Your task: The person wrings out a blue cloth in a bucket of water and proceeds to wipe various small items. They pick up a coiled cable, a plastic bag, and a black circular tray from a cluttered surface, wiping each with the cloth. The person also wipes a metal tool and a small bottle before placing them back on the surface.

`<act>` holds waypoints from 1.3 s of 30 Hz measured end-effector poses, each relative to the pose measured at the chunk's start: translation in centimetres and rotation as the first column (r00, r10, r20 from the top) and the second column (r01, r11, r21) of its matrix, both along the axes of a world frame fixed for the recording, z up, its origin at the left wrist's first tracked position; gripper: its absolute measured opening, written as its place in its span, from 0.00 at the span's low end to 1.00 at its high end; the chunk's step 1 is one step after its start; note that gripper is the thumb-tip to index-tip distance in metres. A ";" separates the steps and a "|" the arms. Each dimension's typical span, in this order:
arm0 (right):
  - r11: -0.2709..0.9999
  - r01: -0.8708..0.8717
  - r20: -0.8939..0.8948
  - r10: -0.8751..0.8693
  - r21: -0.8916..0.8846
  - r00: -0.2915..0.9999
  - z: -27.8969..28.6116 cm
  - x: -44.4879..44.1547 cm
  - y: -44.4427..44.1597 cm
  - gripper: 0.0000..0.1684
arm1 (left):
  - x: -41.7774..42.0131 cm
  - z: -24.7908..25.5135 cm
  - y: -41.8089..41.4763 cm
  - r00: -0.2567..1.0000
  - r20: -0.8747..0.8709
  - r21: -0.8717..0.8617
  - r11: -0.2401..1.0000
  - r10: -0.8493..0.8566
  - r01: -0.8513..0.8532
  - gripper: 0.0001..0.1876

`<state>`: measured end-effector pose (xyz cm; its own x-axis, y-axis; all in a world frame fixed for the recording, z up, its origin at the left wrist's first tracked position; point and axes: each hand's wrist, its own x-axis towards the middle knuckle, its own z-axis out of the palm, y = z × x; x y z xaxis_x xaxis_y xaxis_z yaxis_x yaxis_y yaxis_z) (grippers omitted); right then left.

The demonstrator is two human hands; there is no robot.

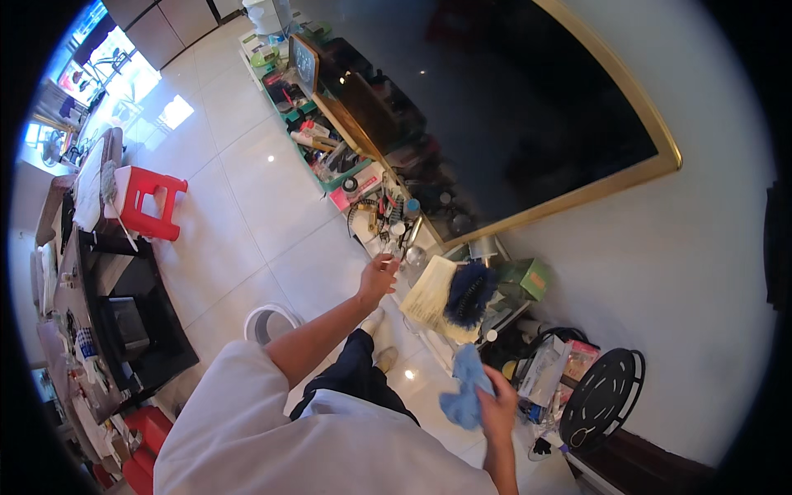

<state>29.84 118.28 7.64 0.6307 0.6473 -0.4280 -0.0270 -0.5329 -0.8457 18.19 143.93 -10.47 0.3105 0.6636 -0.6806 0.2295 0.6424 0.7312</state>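
My right hand (499, 403) grips a crumpled light blue cloth (465, 390), held in front of the end of a low white cabinet (433, 349). Over the cabinet's front edge reaches my left hand (376, 281), its fingers partly bent beside a clear rounded object (415, 256) and small loose items. Whether those fingers hold anything is unclear. Between my hands, a dark blue bristly brush (470, 293) lies on a yellowish sheet of paper (431, 291) bearing writing. A white round lid (397, 229) and a blue-capped container (411, 207) sit just past my left hand.
A large gold-framed dark screen (526, 124) rises behind the cabinet. Green trays (346, 176) of odds and ends line its top. A green box (525, 278) stands near the wall. Below are a white bin (270, 323), a red plastic stool (151, 201) and a black round rack (601, 399).
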 end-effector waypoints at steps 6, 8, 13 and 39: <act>0.992 0.110 -0.478 -0.067 0.062 0.876 -12.2 -3.2 3.9 0.18 | -3.4 3.2 -8.9 0.970 0.156 -0.248 0.943 -0.186 0.220 0.30; 0.983 0.183 -0.597 -0.127 0.033 0.792 -14.1 -4.0 3.0 0.18 | -4.3 4.7 -10.8 0.955 0.166 -0.357 0.888 -0.244 0.289 0.35; 0.973 0.231 -0.618 -0.178 0.006 0.766 -15.4 -5.6 0.8 0.18 | -5.5 4.2 -14.4 0.897 0.251 -0.408 0.801 -0.363 0.438 0.40; 0.941 -0.307 0.226 0.332 -0.141 0.916 -26.7 -8.1 18.8 0.16 | -8.5 -18.4 3.7 0.952 -0.200 0.130 0.969 0.233 -0.210 0.17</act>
